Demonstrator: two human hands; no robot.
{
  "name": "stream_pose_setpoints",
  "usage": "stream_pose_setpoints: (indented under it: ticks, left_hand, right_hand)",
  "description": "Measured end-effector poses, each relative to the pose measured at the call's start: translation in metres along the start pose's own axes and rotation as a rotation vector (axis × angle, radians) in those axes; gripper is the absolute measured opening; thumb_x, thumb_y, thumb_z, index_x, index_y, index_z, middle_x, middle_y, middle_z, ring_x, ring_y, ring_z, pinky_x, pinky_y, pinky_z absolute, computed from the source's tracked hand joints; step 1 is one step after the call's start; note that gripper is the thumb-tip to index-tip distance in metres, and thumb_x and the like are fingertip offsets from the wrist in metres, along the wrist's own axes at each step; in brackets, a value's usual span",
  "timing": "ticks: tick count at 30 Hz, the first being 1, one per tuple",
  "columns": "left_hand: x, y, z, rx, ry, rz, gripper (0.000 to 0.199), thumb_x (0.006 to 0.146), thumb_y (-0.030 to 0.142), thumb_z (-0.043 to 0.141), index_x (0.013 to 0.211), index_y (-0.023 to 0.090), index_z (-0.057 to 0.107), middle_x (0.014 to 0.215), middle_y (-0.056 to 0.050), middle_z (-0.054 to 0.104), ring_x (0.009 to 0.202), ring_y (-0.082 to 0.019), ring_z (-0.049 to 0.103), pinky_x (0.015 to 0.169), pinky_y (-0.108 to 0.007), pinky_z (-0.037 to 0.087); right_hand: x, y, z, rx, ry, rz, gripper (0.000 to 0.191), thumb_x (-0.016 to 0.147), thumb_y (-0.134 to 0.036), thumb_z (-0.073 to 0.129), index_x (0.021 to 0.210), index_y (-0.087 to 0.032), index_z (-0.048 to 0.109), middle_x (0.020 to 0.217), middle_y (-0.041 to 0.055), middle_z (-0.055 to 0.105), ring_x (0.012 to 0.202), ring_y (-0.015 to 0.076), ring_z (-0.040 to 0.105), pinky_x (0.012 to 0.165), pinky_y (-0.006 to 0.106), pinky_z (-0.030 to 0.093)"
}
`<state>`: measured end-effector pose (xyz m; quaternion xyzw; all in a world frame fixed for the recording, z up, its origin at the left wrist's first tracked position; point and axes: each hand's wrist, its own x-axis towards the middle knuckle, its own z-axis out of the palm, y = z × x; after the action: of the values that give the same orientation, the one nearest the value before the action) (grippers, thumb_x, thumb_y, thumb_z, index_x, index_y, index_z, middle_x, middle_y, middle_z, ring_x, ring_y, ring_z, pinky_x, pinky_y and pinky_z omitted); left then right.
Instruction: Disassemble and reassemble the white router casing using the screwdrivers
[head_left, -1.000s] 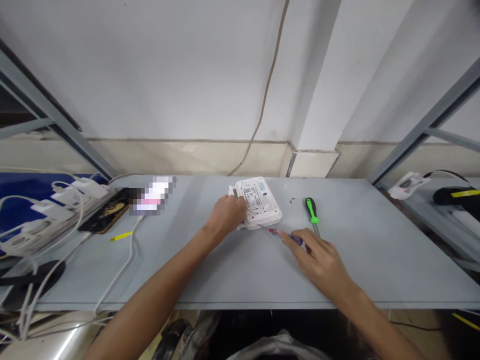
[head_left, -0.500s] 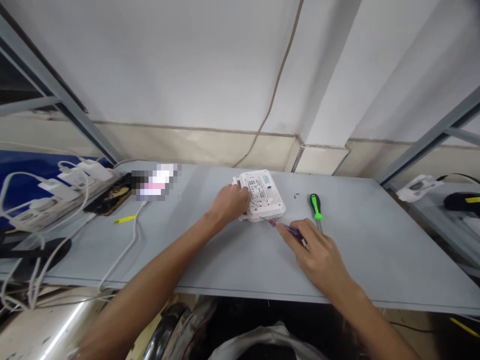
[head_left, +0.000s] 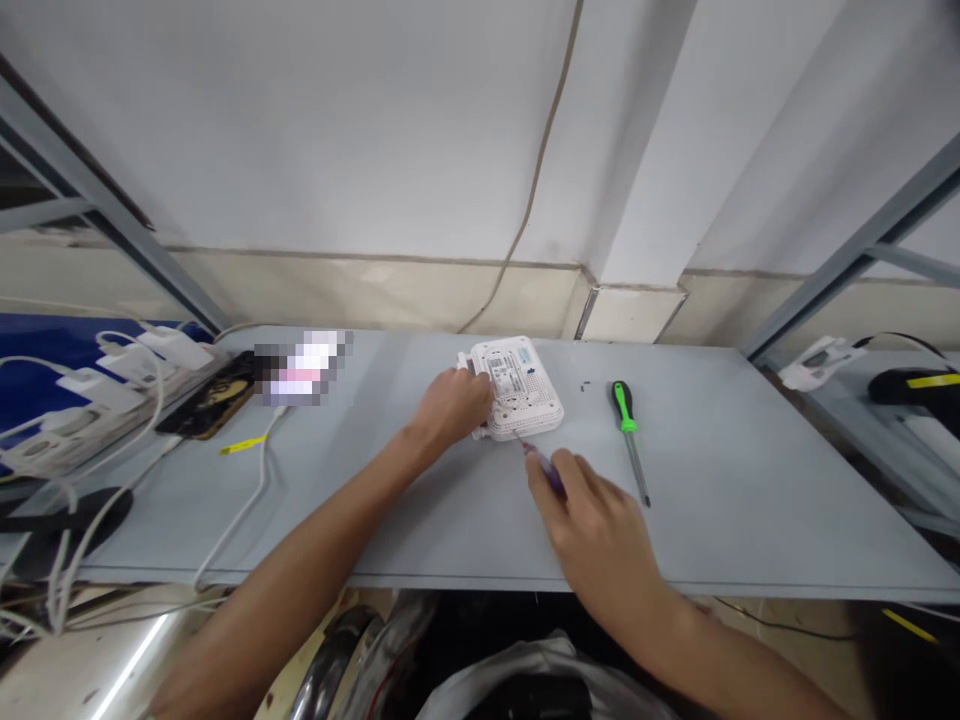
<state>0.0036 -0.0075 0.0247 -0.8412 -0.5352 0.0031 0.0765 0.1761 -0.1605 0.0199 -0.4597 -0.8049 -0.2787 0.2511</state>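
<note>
1. The white device (head_left: 536,395) lies near the counter's (head_left: 420,530) far edge.
2. My left hand (head_left: 454,403) grips its left side.
3. My right hand (head_left: 592,505) grasps the purple screwdriver (head_left: 553,472), tip at its near side: probably prying; next calls for gentle leverage.

Matt plastic device casing (head_left: 523,388), smooth matt tabletop (head_left: 727,480), green-handled screwdriver's metal shaft (head_left: 637,467)

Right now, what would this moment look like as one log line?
left hand: on left side of white box | right hand: holds purple screwdriver, tip at box's near edge | green screwdriver: lying on table
</note>
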Motion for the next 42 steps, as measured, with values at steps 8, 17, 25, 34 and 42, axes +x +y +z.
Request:
stream_pose_setpoints:
  ticks: [8,17,25,34,42]
  left_hand:
    - [0.000,0.001,-0.003,0.022,-0.002,0.002,0.042,0.105,0.021,0.038,0.094,0.008,0.077,0.084,-0.021,0.074,0.081,-0.033,0.073,0.072,-0.040,0.050]
    - [0.004,-0.001,-0.001,0.033,-0.022,0.027,0.040,0.105,0.024,0.039,0.093,0.010,0.074,0.080,-0.018,0.073,0.078,-0.032,0.072,0.069,-0.039,0.047]
    - [0.001,0.001,0.003,-0.019,-0.005,-0.037,0.037,0.104,0.021,0.039,0.095,0.011,0.074,0.090,-0.020,0.076,0.086,-0.033,0.074,0.075,-0.039,0.049]
    - [0.003,-0.004,0.017,-0.342,0.088,-0.242,0.041,0.099,0.017,0.045,0.137,0.010,0.058,0.146,-0.023,0.058,0.127,-0.034,0.065,0.101,-0.045,0.054]
    - [0.026,-0.049,0.034,-0.968,-0.052,0.166,0.056,0.090,0.023,0.056,0.146,0.018,0.055,0.161,-0.015,0.050,0.147,-0.022,0.051,0.122,-0.042,0.042]
  right_hand:
    - [0.030,-0.008,0.000,0.039,-0.151,0.013,0.028,0.077,0.005,0.056,0.089,-0.016,0.071,0.096,0.0130,0.068,0.065,0.0176,0.060,0.046,0.030,0.045]
    - [0.039,-0.005,0.020,0.102,-0.194,0.254,0.016,0.088,-0.003,0.065,0.083,-0.018,0.069,0.077,0.0081,0.066,0.059,0.0192,0.062,0.043,0.030,0.030]
    - [-0.013,0.016,0.013,0.216,0.003,0.227,0.018,0.100,-0.014,0.059,0.111,-0.015,0.073,0.067,0.0030,0.067,0.055,0.0195,0.065,0.044,0.034,0.040]
    - [0.026,0.090,-0.016,0.962,0.038,0.701,0.025,0.096,-0.043,0.069,0.089,-0.019,0.072,0.073,0.0006,0.064,0.061,0.0126,0.054,0.054,0.026,0.043]
    - [0.051,0.190,0.071,1.213,-0.724,0.612,0.055,0.087,-0.068,0.069,0.068,-0.021,0.049,0.060,-0.0066,0.036,0.055,0.0104,0.037,0.054,0.027,0.028]
